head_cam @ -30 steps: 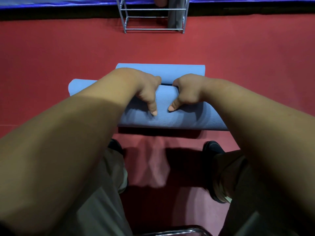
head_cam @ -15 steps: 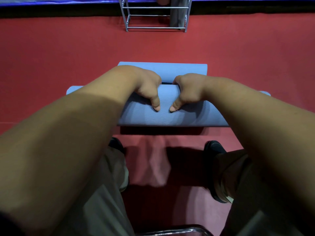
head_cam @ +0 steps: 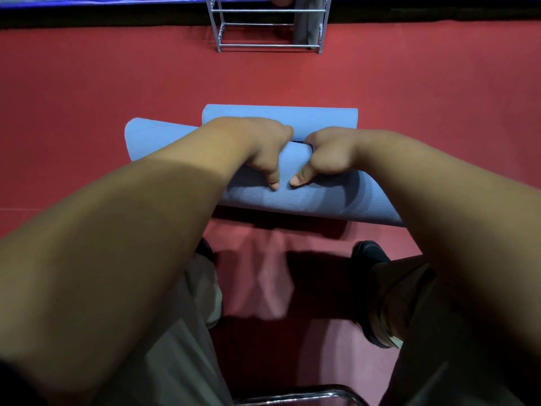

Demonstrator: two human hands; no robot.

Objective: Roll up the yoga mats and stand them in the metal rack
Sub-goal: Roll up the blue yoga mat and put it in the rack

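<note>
The red floor [head_cam: 87,98] fills most of the frame and lies open on both sides and ahead, so nothing stands between the roll and the top edge of the picture

The blue yoga mat [head_cam: 322,200] sits mid-frame, mostly rolled. A short flat strip of it shows beyond the roll, and the roll lies at a slant, its left end higher in the frame than its right. It looks like soft ribbed foam: light, springy, grippy rather than slick, and likely to loosen if let go. The slant suggests the ends could telescope, so even pressure near the middle, or hands spread wider toward both ends, would probably keep it straight. For carrying, a wrap round the middle of the finished roll seems best

The metal rack [head_cam: 263,46] stands at top centre against a dark border. A grey rolled mat [head_cam: 306,27] is upright in its right part, and the left part appears free. Its thin rails are the edges to clear when lowering a roll in

The left hand [head_cam: 263,148] and right hand [head_cam: 328,153] grip the roll close together at its centre. Their fingers curl over the far side out of sight, and each thumb presses the near face

Two dark shoes [head_cam: 369,253] rest just below the roll, and a chrome tube [head_cam: 292,395] crosses the bottom edge, so room to step back looks tight
</note>
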